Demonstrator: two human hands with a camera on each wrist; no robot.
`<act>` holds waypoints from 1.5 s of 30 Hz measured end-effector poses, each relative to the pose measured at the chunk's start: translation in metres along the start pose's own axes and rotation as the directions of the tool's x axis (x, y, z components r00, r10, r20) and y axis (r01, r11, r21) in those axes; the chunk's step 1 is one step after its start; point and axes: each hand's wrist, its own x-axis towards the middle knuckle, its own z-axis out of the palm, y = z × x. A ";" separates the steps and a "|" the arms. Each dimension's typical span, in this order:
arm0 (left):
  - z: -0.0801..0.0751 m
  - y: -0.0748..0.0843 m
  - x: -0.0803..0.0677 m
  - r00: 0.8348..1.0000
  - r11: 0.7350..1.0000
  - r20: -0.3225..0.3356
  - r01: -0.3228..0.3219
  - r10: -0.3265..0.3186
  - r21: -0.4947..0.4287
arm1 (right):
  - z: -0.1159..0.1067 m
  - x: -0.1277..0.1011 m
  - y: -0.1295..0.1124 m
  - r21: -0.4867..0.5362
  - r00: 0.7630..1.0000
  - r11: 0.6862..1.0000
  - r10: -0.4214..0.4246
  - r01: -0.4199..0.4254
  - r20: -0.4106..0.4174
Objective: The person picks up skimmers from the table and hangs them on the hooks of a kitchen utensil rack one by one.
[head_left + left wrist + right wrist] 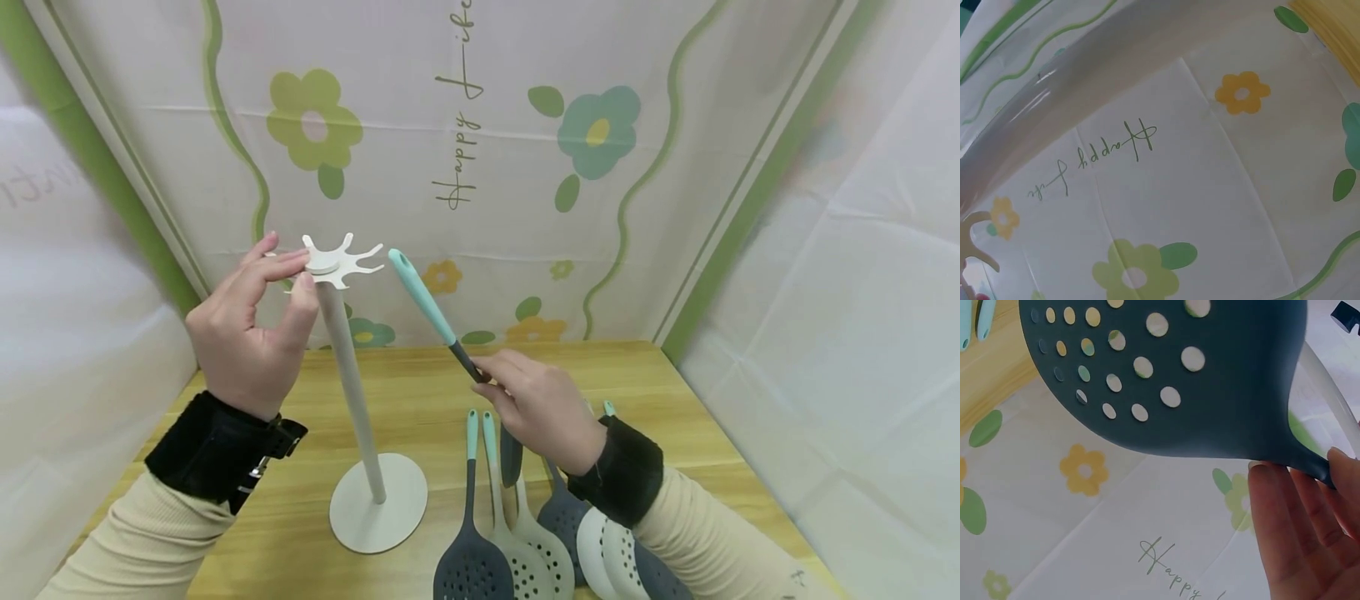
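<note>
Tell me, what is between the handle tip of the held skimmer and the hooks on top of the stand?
Nothing: in the head view, only backdrop shows between the skimmer tip and the stand hooks.

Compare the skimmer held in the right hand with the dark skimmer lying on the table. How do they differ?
The held skimmer is off the table, tilted with its teal handle end pointing up toward the stand's hooks; the dark skimmer on the table lies flat. The right hand grips the held one, while the lying one is untouched. Both have teal handle tips and dark perforated heads.
</note>
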 end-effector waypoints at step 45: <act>-0.001 -0.004 -0.001 1.000 0.999 0.022 0.014 -0.014 0.036 | 0.022 0.008 -0.016 0.257 0.984 0.958 0.089 -0.127 0.154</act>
